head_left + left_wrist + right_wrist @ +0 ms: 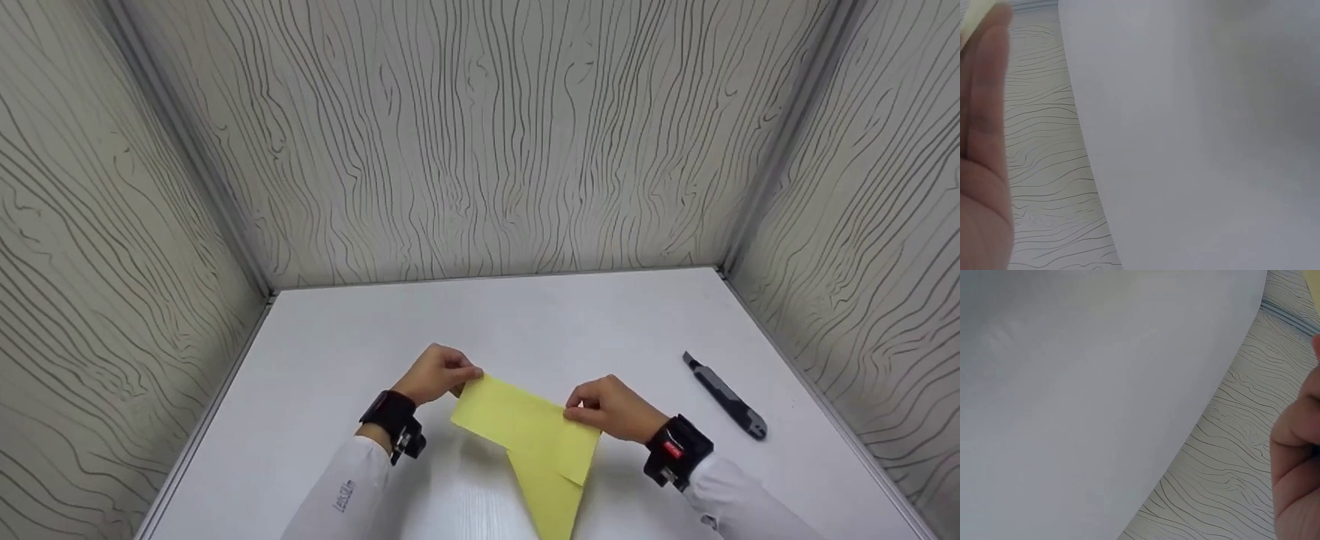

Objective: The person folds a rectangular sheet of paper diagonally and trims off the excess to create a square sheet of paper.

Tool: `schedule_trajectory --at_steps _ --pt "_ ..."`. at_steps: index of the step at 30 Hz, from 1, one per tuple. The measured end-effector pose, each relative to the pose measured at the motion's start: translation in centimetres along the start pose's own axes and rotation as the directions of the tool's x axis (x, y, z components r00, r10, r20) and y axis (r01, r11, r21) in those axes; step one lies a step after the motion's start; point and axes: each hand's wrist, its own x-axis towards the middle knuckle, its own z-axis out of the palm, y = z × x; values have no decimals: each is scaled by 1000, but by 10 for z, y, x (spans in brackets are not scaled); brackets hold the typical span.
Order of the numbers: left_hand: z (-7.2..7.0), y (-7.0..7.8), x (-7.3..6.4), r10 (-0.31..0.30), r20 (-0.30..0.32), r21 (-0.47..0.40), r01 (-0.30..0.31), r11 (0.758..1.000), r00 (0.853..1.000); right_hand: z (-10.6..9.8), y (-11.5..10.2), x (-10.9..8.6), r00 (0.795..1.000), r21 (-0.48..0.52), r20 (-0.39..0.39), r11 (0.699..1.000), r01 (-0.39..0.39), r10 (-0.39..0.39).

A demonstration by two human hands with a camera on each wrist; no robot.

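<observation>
"How was the left hand [439, 373] posed?"
"It was extended over the bench [337, 322], the far left corner of the paper [517, 420] pinched between thumb and fingers."
"And the right hand [611, 409]?"
"It was angled inward, fingers curled, the far edge pinched likewise near its right corner."
"Where was the paper held?"
"Between them, over the bench, narrow end toward the person; the knife [725, 397] lay to the right."

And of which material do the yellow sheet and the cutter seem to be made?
The yellow sheet: probably matte paper, as it looks thin and shows sharp folds. The cutter: dull casing, likely plastic, from its grey and black moulded look; its tip is too small to judge.
</observation>
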Motion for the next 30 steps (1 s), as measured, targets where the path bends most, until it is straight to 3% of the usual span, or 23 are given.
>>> schedule_trajectory --at_steps 4,11,15,30 --pt "0 -3 1 18 -63 -32 -20 999 998 6 3 -7 1000 76 14 997 -19 18" --pt "4 -4 7 54 -107 -18 -56 998 993 13 2 -12 997 216 71 975 -58 43" --pt "7 -4 10 55 -137 -41 -61 997 989 17 1 -13 997 292 64 955 -53 36" --pt "16 -5 16 24 -203 14 -21 1000 979 28 10 -18 988 331 49 931 -156 148"
